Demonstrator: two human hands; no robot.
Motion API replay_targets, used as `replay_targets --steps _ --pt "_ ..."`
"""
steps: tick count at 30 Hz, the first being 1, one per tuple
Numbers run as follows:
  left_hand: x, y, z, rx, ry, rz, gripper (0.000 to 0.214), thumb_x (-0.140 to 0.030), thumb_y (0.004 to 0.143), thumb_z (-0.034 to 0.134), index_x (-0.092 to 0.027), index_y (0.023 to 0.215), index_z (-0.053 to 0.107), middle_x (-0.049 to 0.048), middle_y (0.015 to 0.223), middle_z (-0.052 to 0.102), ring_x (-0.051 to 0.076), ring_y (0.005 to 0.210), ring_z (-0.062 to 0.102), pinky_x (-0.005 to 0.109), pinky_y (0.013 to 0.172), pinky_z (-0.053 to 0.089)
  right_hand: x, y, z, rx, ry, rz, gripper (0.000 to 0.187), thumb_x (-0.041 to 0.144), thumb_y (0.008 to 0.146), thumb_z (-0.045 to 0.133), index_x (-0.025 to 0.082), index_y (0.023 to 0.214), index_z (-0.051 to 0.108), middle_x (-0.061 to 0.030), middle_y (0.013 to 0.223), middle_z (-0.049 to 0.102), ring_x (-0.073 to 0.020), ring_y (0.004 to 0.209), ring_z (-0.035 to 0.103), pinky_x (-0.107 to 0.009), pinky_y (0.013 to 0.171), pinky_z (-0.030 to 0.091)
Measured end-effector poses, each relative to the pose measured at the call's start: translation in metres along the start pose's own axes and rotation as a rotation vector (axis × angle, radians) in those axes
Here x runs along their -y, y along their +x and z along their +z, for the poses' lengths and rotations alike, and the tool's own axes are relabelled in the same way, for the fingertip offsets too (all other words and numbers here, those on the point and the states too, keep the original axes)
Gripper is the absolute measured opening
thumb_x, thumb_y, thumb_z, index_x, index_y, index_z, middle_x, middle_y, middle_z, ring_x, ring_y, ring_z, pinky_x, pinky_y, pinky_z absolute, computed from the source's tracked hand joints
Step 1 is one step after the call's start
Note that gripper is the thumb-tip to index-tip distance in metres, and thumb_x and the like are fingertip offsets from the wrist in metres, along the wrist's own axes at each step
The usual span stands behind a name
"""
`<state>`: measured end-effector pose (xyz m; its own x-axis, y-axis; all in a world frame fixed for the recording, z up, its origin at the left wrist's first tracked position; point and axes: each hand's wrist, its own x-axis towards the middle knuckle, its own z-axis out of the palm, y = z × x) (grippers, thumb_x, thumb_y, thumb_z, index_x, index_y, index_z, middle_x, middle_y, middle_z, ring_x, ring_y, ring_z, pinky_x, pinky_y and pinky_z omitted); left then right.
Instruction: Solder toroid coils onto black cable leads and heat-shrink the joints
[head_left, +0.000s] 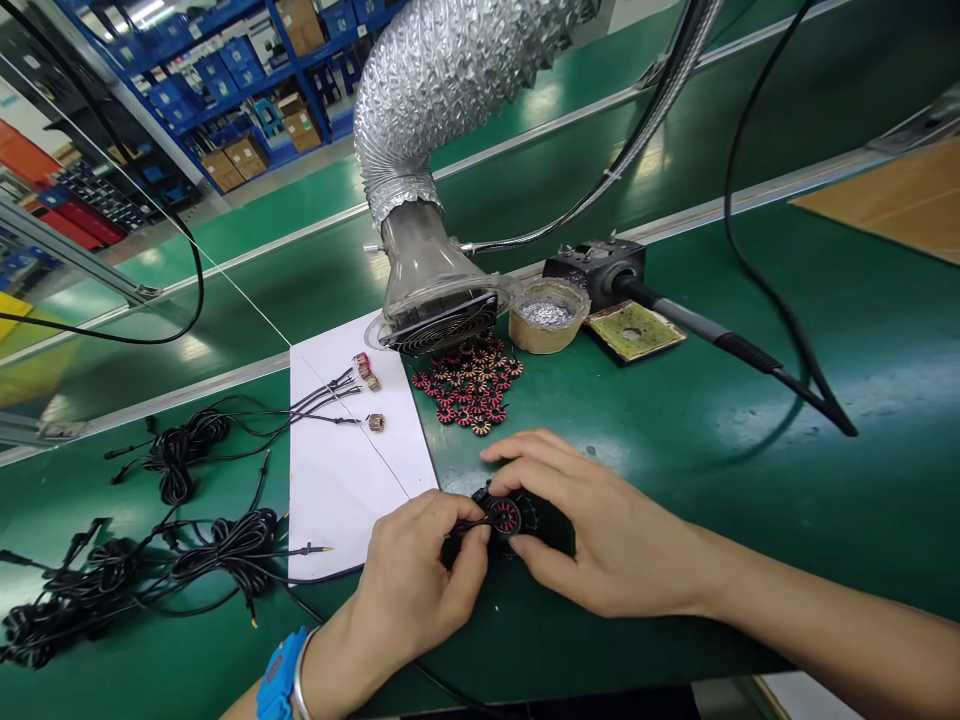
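My left hand (424,560) pinches the end of a black cable (466,525) between thumb and fingers, just left of a small red-wound coil (507,517). That coil sits inside a black round holder (529,512) on the bench. The thumb and index finger of my right hand (592,530) grip the holder from both sides, while its other fingers stretch out above. Beyond my hands lies a pile of red and copper-coloured wound coils (472,385). How the cable's tip meets the coil is too small to tell.
A fume extractor hood (435,290) hangs over the pile. Near it are a tub of metal shavings (549,312), a soldering iron (697,325) in its stand and a yellow sponge (634,328). Bundled black cables (232,550) lie left, partly on a white sheet (352,510).
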<state>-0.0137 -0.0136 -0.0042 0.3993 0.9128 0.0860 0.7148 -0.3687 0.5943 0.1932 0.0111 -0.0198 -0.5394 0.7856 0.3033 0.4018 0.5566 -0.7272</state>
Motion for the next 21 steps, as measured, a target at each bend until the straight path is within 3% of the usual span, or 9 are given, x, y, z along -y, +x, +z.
replay_targets --steps 5,14,21 --pt "0.000 0.002 0.003 0.002 -0.036 -0.027 0.015 -0.020 0.085 0.058 -0.017 0.096 0.068 0.0021 0.076 0.068 0.011 0.056 0.056 0.022 0.055 0.046 -0.004 -0.002 -0.002 0.205 0.000 0.096 0.055 0.017 0.068 0.069 0.018 0.119 0.050 -0.0073 0.110 0.058 -0.0235 0.105 0.053 -0.038 0.088 0.050" --pt "-0.002 0.003 0.001 0.109 -0.220 -0.185 0.011 -0.020 0.084 0.059 -0.019 0.084 0.070 -0.0005 0.071 0.066 0.009 0.056 0.052 0.020 0.050 0.039 -0.001 -0.005 0.012 0.135 -0.032 0.061 0.036 0.009 0.065 0.062 0.016 0.100 0.052 -0.0059 0.094 0.050 -0.0204 0.086 0.050 -0.033 0.071 0.047" --pt "-0.005 0.001 0.000 0.170 -0.259 -0.199 0.010 -0.020 0.083 0.059 -0.019 0.081 0.069 -0.0018 0.067 0.061 0.009 0.054 0.047 0.019 0.047 0.034 0.010 -0.008 0.003 0.239 -0.092 0.127 0.030 0.012 0.067 0.061 0.018 0.094 0.050 -0.0031 0.094 0.044 -0.0141 0.069 0.048 -0.028 0.058 0.041"
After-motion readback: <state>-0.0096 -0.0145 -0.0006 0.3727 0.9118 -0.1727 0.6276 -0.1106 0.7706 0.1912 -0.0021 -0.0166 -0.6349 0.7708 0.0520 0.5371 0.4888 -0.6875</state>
